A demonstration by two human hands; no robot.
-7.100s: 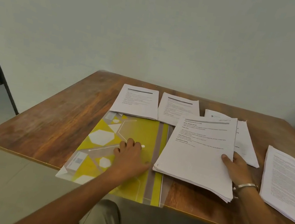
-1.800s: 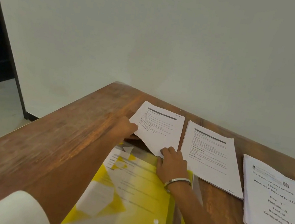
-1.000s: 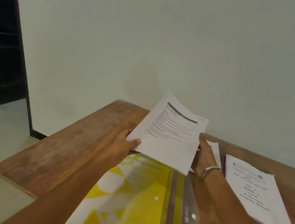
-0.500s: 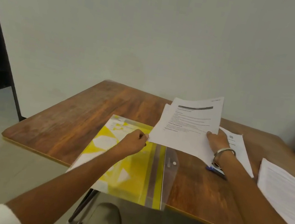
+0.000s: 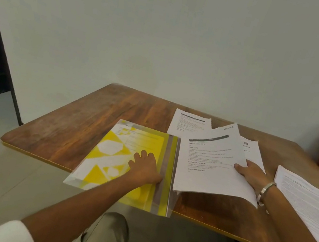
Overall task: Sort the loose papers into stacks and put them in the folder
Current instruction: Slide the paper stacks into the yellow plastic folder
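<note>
From the head view, the yellow folder [image 5: 126, 164] is lying flat on the wooden table [image 5: 81, 129], its long axis running away from the person, near end overhanging the edge. The left hand [image 5: 144, 170] is pressing on it with fingers spread. Just beside it, the right hand [image 5: 253, 175] is gripping a paper stack [image 5: 210, 167], thumb on top, text heading pointing away.

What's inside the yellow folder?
Through the see-through front of the yellow folder you can see a printed sheet inside, near its far end. The left hand rests on the folder and covers part of it, so how many sheets are inside is unclear.
</note>
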